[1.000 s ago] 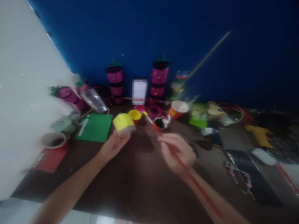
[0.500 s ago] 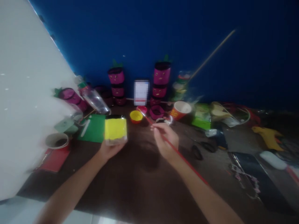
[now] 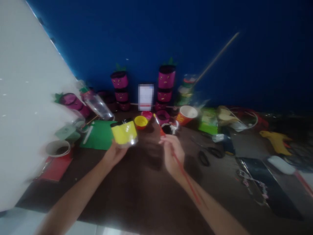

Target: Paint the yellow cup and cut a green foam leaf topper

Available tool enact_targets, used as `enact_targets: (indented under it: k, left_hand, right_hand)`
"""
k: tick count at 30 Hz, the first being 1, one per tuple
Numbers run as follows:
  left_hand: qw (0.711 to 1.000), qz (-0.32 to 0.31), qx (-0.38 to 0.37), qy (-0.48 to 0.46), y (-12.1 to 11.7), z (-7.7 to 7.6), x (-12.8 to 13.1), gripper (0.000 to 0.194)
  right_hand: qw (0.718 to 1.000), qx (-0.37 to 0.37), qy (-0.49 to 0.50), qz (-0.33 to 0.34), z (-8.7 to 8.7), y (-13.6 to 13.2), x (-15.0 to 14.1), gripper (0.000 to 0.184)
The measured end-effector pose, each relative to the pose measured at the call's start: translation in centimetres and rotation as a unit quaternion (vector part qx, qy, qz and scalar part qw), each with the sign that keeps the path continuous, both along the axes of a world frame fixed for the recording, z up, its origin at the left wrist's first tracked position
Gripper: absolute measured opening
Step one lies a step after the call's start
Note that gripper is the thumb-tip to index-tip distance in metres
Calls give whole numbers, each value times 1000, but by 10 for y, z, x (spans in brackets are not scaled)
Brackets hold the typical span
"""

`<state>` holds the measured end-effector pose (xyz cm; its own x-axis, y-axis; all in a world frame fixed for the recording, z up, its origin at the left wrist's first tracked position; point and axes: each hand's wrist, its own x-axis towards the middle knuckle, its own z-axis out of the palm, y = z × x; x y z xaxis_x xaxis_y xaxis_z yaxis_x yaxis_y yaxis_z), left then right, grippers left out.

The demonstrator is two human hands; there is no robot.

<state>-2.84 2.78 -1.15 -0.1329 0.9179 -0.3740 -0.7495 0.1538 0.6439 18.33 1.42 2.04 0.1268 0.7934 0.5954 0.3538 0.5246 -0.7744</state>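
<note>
Now, head view: the left hand (image 3: 117, 152), fingers half-curled round a yellow-coated clear round tub (image 3: 124, 133) at ten o'clock from the right hand (image 3: 174, 151), has tilted it; the right's pinch has swung the long-handled red paintbrush (image 3: 182, 169) toward three o'clock. I judge painting paused.

Yellow container (image 3: 124, 134), dark-rimmed, tilted; red brush (image 3: 182, 169), yellow-tipped, slanted.
</note>
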Motion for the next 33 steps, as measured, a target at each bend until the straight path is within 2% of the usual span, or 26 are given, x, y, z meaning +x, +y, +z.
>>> enact_targets:
  k: [6,9,10,13,15,19,27,30,33]
  left_hand:
    - [997,-9,64,44,-2,6,10,58]
    - [995,-8,78,64,-5,9,13,52]
    - [994,-10,84,71,-6,10,14,51]
    - [987,-23,125,94,-8,13,14,55]
    - [982,-45,151,101,-9,14,13,56]
    - [977,-97,173,77,-11,13,11,53]
    - [977,-108,178,38,-13,14,10,53]
    - [971,-143,192,30,-19,15,12,53]
    - [968,-147,200,35,-23,15,14,41]
  right_hand:
    - [993,-68,77,57,-2,-10,-18,30]
    - [981,-126,119,92,-2,-11,-37,21]
    - [976,-135,133,104,-2,-12,-44,24]
    - [973,-147,133,116,-1,-11,-59,50]
    - [970,-164,131,120,0,-11,-65,57]
    - [959,-184,176,124,1,-10,-67,53]
    - [920,-235,279,143,2,-6,-70,40]
    - [920,-224,291,135,5,-8,-72,39]
    - [932,-207,274,119,6,-11,-74,44]
